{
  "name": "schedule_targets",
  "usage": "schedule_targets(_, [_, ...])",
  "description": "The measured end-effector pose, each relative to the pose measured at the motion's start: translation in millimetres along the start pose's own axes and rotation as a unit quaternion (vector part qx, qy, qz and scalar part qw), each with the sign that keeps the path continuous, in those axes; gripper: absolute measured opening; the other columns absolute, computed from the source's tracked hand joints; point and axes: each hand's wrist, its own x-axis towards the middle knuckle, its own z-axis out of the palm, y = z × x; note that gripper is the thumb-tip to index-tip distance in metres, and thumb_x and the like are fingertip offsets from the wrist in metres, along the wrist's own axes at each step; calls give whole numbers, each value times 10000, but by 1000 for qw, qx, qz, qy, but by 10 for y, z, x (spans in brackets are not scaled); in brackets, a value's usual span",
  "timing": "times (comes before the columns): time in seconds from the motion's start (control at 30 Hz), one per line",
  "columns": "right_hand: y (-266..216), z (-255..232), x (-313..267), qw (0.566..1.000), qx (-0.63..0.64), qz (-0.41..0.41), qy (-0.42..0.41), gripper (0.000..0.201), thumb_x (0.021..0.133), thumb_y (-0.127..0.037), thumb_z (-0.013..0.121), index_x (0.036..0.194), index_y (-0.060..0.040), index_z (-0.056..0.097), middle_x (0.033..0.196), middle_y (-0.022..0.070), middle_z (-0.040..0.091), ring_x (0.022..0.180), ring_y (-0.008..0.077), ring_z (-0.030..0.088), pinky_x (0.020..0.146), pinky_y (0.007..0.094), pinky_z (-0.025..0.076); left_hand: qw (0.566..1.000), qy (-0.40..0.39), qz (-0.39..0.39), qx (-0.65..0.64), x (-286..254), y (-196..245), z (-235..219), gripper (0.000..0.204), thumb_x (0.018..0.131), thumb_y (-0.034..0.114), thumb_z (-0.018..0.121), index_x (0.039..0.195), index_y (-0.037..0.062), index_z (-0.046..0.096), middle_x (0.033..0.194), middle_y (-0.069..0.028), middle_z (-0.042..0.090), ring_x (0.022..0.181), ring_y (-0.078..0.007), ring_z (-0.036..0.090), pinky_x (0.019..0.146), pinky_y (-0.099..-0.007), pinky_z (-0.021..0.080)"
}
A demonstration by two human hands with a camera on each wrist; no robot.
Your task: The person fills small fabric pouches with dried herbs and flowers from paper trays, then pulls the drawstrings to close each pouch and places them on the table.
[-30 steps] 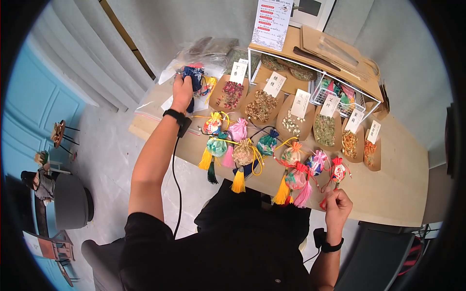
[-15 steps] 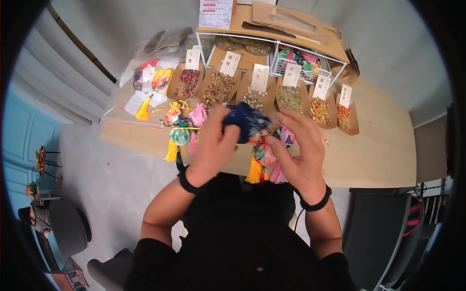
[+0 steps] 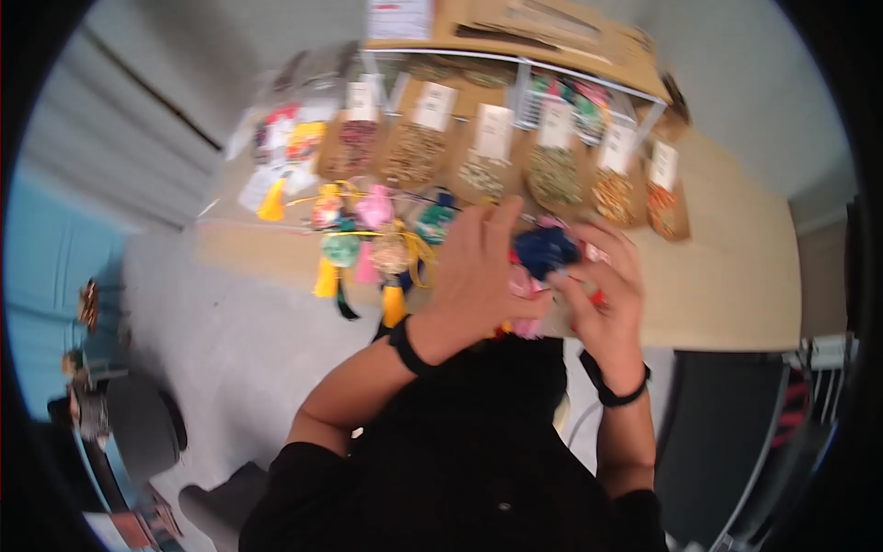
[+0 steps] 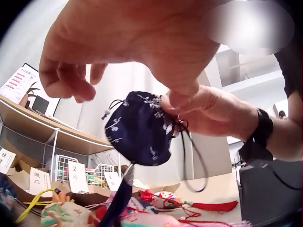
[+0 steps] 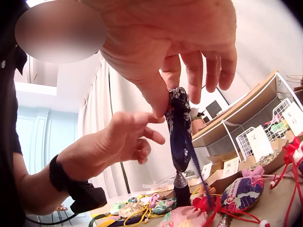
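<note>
A navy drawstring pouch (image 3: 544, 250) with a white floral pattern and a dark blue tassel (image 4: 118, 201) hangs over the table's front edge area. My right hand (image 3: 609, 299) pinches its gathered top between thumb and fingers; a dark cord loops down beside it in the left wrist view. Close on the other side is my left hand (image 3: 471, 276), its fingers relaxed and holding nothing. Below the hands lie a pink pouch (image 5: 184, 218), a blue-and-pink patterned pouch (image 5: 242, 193) and a red-and-white pouch (image 4: 165, 199), partly hidden in the head view.
To the left on the table (image 3: 727, 276) lie a gold pouch (image 3: 390, 250), a green pouch (image 3: 340, 249) and a pink pouch (image 3: 374, 207), with tassels. Behind stand several labelled paper trays of dried herbs (image 3: 552, 175). A wood-topped rack (image 3: 441, 35) with a wire basket is at the back.
My left hand has brought the navy pouch from the table's left side to the middle front. My right hand now pinches it, and the left has let go. The head view has shifted.
</note>
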Motion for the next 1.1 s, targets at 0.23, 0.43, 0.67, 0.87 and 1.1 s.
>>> schedule_targets(0.23, [-70, 51, -2, 1000, 26, -18, 2, 208, 739, -67, 867, 804, -45, 670, 1306, 130, 681, 1313, 407, 586, 1052, 503, 489, 998, -42, -7, -37, -8, 108, 333, 943, 656, 381, 931, 1398, 33, 464, 1277, -221, 499, 1170, -451, 554, 953, -542, 474])
schedule_targets(0.43, [48, -18, -109, 995, 79, 52, 19, 229, 761, -65, 882, 798, -55, 656, 1291, 130, 688, 1298, 385, 591, 1054, 472, 481, 1000, -10, 19, -11, 19, 199, 483, 797, 702, 316, 904, 1334, 24, 514, 1186, -183, 517, 1092, -416, 572, 893, -515, 485])
schedule_targets(0.67, [114, -86, -170, 994, 59, 35, 82, 235, 766, -60, 887, 836, -60, 662, 1239, 123, 704, 1204, 363, 619, 1024, 468, 484, 998, -65, 24, 14, 94, 291, 516, 650, 761, 281, 840, 1292, 24, 567, 1131, -162, 512, 1033, -379, 527, 856, -499, 441])
schedule_targets(0.87, [173, -128, -230, 996, 16, -10, 92, 230, 781, -71, 879, 829, -66, 654, 1058, 100, 743, 1099, 335, 671, 1027, 486, 481, 996, -70, 28, 40, 177, 415, 523, 602, 784, 284, 806, 1282, 31, 579, 1135, -176, 517, 1048, -406, 530, 869, -514, 433])
schedule_targets(1.1, [323, -52, -275, 990, 92, 57, 89, 201, 869, -54, 826, 868, -64, 626, 989, 113, 763, 989, 281, 718, 1104, 534, 447, 994, -76, 37, 69, 188, 398, 563, 654, 755, 299, 821, 1296, 21, 581, 1134, -175, 516, 1060, -401, 532, 871, -520, 438])
